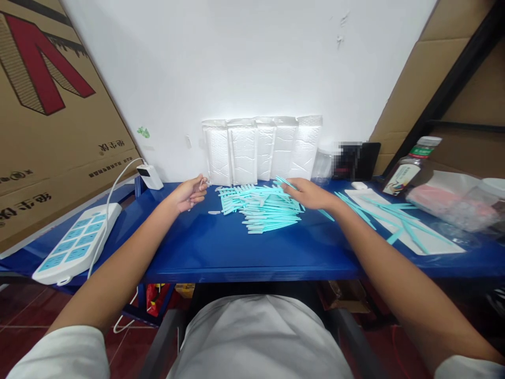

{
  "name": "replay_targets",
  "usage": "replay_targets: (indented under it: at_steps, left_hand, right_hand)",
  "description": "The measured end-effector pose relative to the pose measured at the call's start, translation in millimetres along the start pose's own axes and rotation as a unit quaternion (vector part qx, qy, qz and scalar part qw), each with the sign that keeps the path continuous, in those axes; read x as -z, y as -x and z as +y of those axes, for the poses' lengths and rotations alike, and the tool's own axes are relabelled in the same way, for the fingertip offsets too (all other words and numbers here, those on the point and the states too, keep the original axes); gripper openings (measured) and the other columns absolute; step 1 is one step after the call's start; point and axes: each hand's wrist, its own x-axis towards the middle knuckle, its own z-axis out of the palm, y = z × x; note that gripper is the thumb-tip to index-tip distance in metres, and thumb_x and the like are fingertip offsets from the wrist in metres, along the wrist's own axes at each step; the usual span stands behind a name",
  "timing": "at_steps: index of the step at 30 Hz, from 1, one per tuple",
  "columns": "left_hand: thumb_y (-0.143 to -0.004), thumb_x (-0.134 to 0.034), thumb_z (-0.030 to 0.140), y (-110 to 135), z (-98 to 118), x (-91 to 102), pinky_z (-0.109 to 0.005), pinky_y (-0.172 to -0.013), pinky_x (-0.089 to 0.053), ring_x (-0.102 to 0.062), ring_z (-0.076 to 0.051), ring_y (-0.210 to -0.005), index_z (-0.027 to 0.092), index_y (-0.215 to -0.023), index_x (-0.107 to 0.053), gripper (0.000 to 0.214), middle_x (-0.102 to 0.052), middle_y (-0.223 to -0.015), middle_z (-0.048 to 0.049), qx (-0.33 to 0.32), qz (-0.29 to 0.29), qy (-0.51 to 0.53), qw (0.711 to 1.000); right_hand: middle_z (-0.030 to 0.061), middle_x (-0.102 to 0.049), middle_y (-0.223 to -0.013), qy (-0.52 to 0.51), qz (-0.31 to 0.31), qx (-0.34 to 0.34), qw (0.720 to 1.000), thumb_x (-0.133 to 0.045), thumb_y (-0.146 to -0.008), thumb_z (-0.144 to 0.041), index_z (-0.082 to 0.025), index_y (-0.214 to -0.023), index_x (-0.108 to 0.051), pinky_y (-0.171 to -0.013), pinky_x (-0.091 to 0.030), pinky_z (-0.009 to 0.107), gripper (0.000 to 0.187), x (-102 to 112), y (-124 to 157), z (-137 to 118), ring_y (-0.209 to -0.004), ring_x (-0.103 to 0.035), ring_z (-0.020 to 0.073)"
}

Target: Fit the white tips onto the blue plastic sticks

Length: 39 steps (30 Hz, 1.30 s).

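Observation:
A heap of slim turquoise eyebrow razors [272, 213] with pale, clear-looking ends lies on the blue table [244, 252] between my hands. Left of the heap, my left hand [190, 193] is raised over the table, its fingers curled and closed on a small clear cap [203, 181], partly hidden by the fingertips. One small clear piece [214, 212] rests alone on the table between this hand and the heap. At the heap's right edge, my right hand [305, 193] is closed around turquoise razors [284, 182] that point up and left; its palm is turned away from view.
White bubble mailers [244, 152] stand against the wall. To the right are more turquoise sticks on a white mailer [406, 221], a bottle [410, 166], a clear jar [323, 164] and a pink-filled bag [450, 200]. A power strip [79, 239] lies at the left.

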Motion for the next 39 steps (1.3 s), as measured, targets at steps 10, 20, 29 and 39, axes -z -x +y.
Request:
replay_targets:
  at_steps: [10,20,29,39]
  left_hand:
    - [-0.087,-0.077,0.037,3.7,-7.6,9.8,-0.024,-0.039,-0.014,-0.026,-0.007,-0.041,0.018,-0.05,-0.044,0.053,-0.035,-0.048,0.0027,-0.093,-0.01,-0.395,0.914]
    - [-0.09,-0.07,0.035,11.8,-0.1,6.9,-0.021,-0.041,-0.03,-0.043,-0.012,-0.046,0.017,-0.06,-0.065,0.036,-0.052,-0.054,-0.0024,-0.061,-0.046,-0.424,0.902]
    - [-0.094,-0.055,0.067,12.7,5.4,11.6,-0.019,-0.035,-0.019,-0.026,-0.007,-0.042,0.018,-0.07,-0.057,0.054,-0.041,-0.064,-0.0004,0.044,-0.111,-0.124,0.985]
    - [-0.093,-0.057,0.065,10.3,-0.2,14.9,-0.021,-0.038,-0.022,-0.026,-0.009,-0.042,0.021,-0.063,-0.045,0.055,-0.031,-0.054,0.0037,0.005,-0.039,-0.375,0.926]
  right_hand:
    - [0.0077,-0.063,-0.083,0.013,-0.003,-0.002,1.0,-0.032,-0.103,-0.062,-0.021,-0.083,-0.051,-0.077,-0.043,0.036,0.05,-1.3,0.7,5.9,-0.079,-0.055,0.0232]
    - [0.0082,-0.064,-0.084,0.008,-0.002,-0.008,1.0,-0.032,-0.102,-0.065,-0.021,-0.083,-0.052,-0.078,-0.043,0.036,0.053,-0.3,0.5,4.1,-0.08,-0.056,0.0238]
    - [0.0087,-0.063,-0.085,0.009,-0.005,-0.004,1.0,-0.032,-0.102,-0.063,-0.021,-0.084,-0.052,-0.079,-0.043,0.037,0.05,-1.0,0.7,5.8,-0.08,-0.056,0.0246]
    - [0.0097,-0.064,-0.086,0.022,-0.011,-0.012,1.0,-0.031,-0.103,-0.061,-0.02,-0.085,-0.053,-0.078,-0.042,0.036,0.049,0.1,1.0,4.4,-0.082,-0.057,0.0246]
